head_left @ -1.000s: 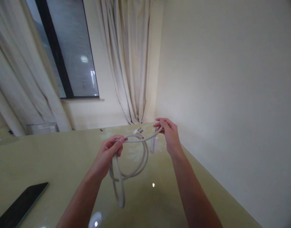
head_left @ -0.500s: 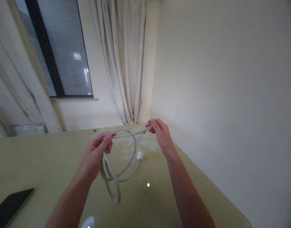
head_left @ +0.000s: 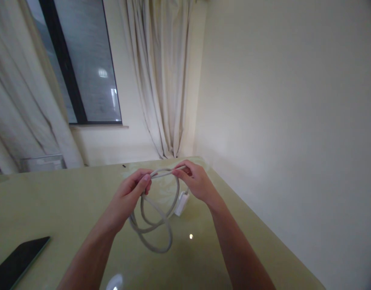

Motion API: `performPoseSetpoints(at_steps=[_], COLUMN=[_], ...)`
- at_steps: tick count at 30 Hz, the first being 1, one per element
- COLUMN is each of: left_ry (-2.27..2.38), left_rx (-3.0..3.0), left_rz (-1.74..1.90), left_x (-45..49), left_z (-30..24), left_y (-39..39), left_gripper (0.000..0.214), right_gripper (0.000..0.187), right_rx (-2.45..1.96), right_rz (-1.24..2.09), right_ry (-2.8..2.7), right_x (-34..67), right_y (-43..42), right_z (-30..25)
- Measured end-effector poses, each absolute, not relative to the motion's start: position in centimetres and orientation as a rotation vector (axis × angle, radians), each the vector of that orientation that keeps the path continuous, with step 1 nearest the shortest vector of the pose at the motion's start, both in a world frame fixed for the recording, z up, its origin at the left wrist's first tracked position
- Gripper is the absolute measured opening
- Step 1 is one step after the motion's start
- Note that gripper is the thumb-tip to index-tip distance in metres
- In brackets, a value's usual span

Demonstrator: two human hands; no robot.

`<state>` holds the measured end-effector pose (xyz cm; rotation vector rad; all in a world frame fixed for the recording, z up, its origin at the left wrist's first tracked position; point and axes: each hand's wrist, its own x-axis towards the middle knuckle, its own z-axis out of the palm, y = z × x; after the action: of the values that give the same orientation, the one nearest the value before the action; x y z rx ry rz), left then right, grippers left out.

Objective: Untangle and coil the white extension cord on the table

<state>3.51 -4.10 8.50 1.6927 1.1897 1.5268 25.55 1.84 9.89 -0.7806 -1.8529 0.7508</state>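
A whitish cable [head_left: 169, 229] hangs in several loose loops above the table. My left hand [head_left: 136, 186] pinches it at the upper left of the loops, thumb on top. My right hand [head_left: 193, 177] grips the cable at the upper right, with its fingers closed round it. Between the two hands runs a short stretch of cable. Below my right hand hangs a white block-shaped cable end [head_left: 182, 203], on a short length of cord. My right fingers partly hide the cable where they hold it.
The glossy yellow-green table [head_left: 67, 205] reaches to the wall [head_left: 279, 121] on the right. A dark flat device [head_left: 19, 262] lies at the lower left. Curtains [head_left: 161, 80] and a window [head_left: 85, 60] stand behind, with a small dark object [head_left: 124, 166] near the far edge.
My right hand has moved left and slightly down, closer to my left hand. The cable loops have swung right, and the white block now hangs nearer to my right hand.
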Motion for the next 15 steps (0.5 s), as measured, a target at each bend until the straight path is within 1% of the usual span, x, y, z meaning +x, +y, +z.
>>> performPoseSetpoints(at_steps=[3, 6, 8, 11, 15], left_ry=[1.2, 1.207, 1.219, 1.256, 1.291], left_rx=[1.804, 1.826, 1.752, 1.575, 1.447], left_rz=[1.441, 1.457, 1.52, 1.584, 1.717], left_x=[3.7, 3.9, 3.8, 3.3, 2.5], left_z=[8.5, 8.3, 8.2, 8.2, 8.3], left_y=[-4.1, -3.9, -3.7, -3.6, -3.4], left_gripper=[0.032, 0.035, 0.037, 0.041, 0.043], right_gripper=[0.035, 0.038, 0.033, 0.02, 0.018], right_rx=[-0.803, -0.757, -0.768, -0.953, -1.298], right_rz=[0.561, 0.435, 0.363, 0.305, 0.132], right_ry=[-1.984, -2.131, -2.169, -2.134, -2.13], right_x=[24.4, 23.2, 23.1, 24.2, 26.5], right_y=[1.1, 0.7, 0.8, 1.5, 2.5], right_z=[9.7, 9.3, 9.2, 9.4, 10.0])
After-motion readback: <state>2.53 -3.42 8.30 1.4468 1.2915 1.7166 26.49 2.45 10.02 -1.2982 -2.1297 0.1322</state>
